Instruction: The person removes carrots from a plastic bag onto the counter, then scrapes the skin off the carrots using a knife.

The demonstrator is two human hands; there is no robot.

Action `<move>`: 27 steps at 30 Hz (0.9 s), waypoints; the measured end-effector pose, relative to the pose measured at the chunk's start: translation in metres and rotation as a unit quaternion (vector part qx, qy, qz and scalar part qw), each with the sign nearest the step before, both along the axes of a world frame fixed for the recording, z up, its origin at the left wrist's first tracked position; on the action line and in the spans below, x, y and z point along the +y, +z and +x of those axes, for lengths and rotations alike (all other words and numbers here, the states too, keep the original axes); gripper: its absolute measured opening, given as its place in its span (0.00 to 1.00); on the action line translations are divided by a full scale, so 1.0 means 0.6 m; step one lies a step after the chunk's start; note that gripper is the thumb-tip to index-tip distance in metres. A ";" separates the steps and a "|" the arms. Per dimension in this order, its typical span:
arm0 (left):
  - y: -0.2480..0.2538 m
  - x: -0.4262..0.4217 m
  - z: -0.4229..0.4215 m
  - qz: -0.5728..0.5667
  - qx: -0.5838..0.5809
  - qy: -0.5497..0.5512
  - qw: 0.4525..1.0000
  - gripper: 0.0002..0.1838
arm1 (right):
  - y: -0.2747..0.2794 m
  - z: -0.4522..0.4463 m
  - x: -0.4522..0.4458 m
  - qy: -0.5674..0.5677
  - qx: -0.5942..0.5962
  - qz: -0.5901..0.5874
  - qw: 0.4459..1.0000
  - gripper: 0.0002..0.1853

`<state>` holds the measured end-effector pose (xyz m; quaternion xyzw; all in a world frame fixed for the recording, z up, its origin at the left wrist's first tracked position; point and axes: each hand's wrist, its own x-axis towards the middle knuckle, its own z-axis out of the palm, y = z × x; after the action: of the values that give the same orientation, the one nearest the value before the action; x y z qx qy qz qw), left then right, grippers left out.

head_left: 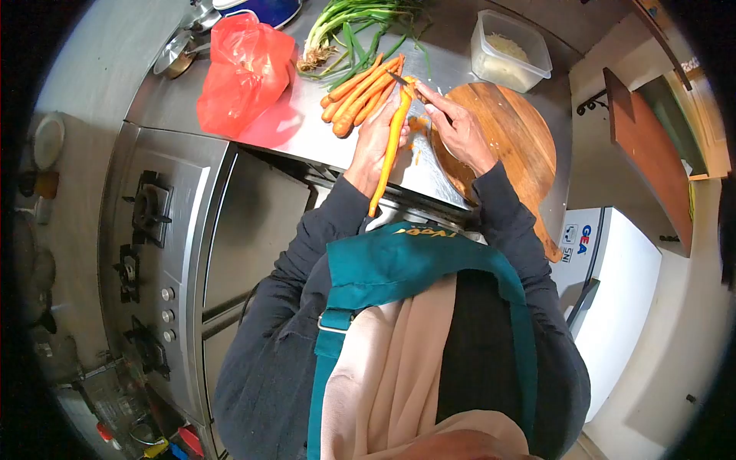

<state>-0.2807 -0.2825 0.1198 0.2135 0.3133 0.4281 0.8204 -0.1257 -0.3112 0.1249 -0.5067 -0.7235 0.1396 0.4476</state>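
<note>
My left hand [373, 146] is wrapped round a long peeled carrot [393, 146], whose thin tip points down toward the apron. At the carrot's thick upper end, my right hand [460, 126] grips a small knife or peeler [399, 78]; its dark blade lies by the carrot top, and its exact shape is hard to tell. Several other carrots [354, 101] lie in a pile just left of my hands. Orange peel scraps [417, 142] are on the metal surface between my hands.
A round wooden board [521, 138] lies at the right, below a clear plastic container [510, 57] with pale shreds. Green onions [345, 31] and a red plastic bag [245, 77] are at the back left. A gas stove [165, 268] stands left, a white fridge [621, 299] right.
</note>
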 end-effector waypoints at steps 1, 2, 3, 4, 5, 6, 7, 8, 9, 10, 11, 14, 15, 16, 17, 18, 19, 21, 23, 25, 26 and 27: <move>-0.004 0.000 -0.003 0.000 0.000 0.000 1.000 0.11 | 0.011 -0.003 -0.002 0.007 -0.001 -0.014 1.000 0.23; -0.006 0.001 -0.007 0.000 0.007 -0.005 1.000 0.11 | 0.025 -0.005 -0.016 0.011 0.035 -0.150 0.988 0.25; -0.008 0.001 -0.009 -0.002 0.014 -0.011 1.000 0.11 | 0.026 -0.008 -0.016 0.008 0.034 -0.150 0.988 0.25; -0.010 -0.001 -0.011 -0.003 0.014 -0.014 1.000 0.11 | 0.026 -0.009 -0.016 0.008 0.033 -0.185 0.982 0.25; -0.011 -0.002 -0.011 -0.005 0.006 -0.012 1.000 0.11 | 0.026 -0.008 -0.016 0.007 0.032 -0.219 0.975 0.26; -0.011 -0.002 -0.011 -0.008 -0.002 -0.009 1.000 0.12 | 0.020 -0.007 -0.010 0.018 0.038 -0.183 0.982 0.28; -0.010 -0.002 -0.013 -0.008 -0.002 -0.012 1.000 0.12 | 0.017 -0.007 -0.008 0.015 0.038 -0.183 0.982 0.28; -0.008 -0.002 -0.015 -0.007 0.003 -0.018 1.000 0.12 | 0.017 -0.008 -0.006 0.032 0.046 -0.160 0.986 0.28; -0.007 -0.002 -0.017 -0.006 0.009 -0.023 1.000 0.12 | 0.019 -0.006 -0.004 0.039 0.049 -0.148 0.987 0.29; -0.008 -0.001 -0.017 -0.010 0.021 -0.023 0.999 0.12 | 0.020 -0.005 -0.002 0.047 0.053 -0.137 0.988 0.29; -0.009 -0.001 -0.018 -0.010 0.021 -0.024 0.999 0.12 | 0.021 -0.001 0.001 0.040 0.037 -0.153 0.987 0.29; -0.009 -0.004 -0.019 -0.018 0.006 -0.041 0.999 0.12 | 0.005 0.000 0.000 0.045 0.052 -0.152 0.986 0.28; -0.007 -0.007 -0.019 -0.016 0.009 -0.037 0.999 0.12 | 0.001 -0.002 0.000 0.057 0.083 -0.134 0.986 0.26; -0.007 -0.008 -0.019 -0.015 0.013 -0.034 0.999 0.12 | 0.001 -0.001 0.002 0.057 0.083 -0.134 0.986 0.26; -0.007 -0.009 -0.020 -0.014 0.013 -0.034 0.999 0.12 | 0.003 -0.001 0.005 0.052 0.083 -0.142 0.985 0.25; -0.008 -0.008 -0.021 -0.011 0.018 -0.042 0.999 0.11 | 0.004 -0.001 0.006 0.047 0.084 -0.150 0.984 0.23; -0.009 -0.006 -0.022 -0.007 0.023 -0.050 0.998 0.10 | 0.006 -0.001 0.006 0.046 0.084 -0.149 0.984 0.23; -0.011 -0.006 -0.023 -0.001 0.023 -0.054 0.998 0.10 | 0.010 0.000 0.006 0.039 0.076 -0.131 0.988 0.20; -0.011 -0.007 -0.024 0.006 0.021 -0.058 0.998 0.11 | 0.003 0.004 0.010 0.040 0.076 -0.129 0.988 0.19; -0.011 -0.010 -0.024 0.005 0.038 -0.059 0.998 0.13 | -0.003 0.006 0.012 0.043 0.077 -0.129 0.988 0.18; -0.011 -0.010 -0.025 0.005 0.038 -0.059 0.998 0.13 | -0.004 0.004 0.012 0.050 0.100 -0.123 0.986 0.17; -0.010 -0.010 -0.025 0.009 0.037 -0.064 0.997 0.13 | -0.005 0.005 0.013 0.057 0.125 -0.117 0.984 0.16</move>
<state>-0.2955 -0.2885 0.1136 0.2560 0.3256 0.3694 0.8319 -0.1229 -0.3032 0.1221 -0.4917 -0.6686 0.3107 0.4632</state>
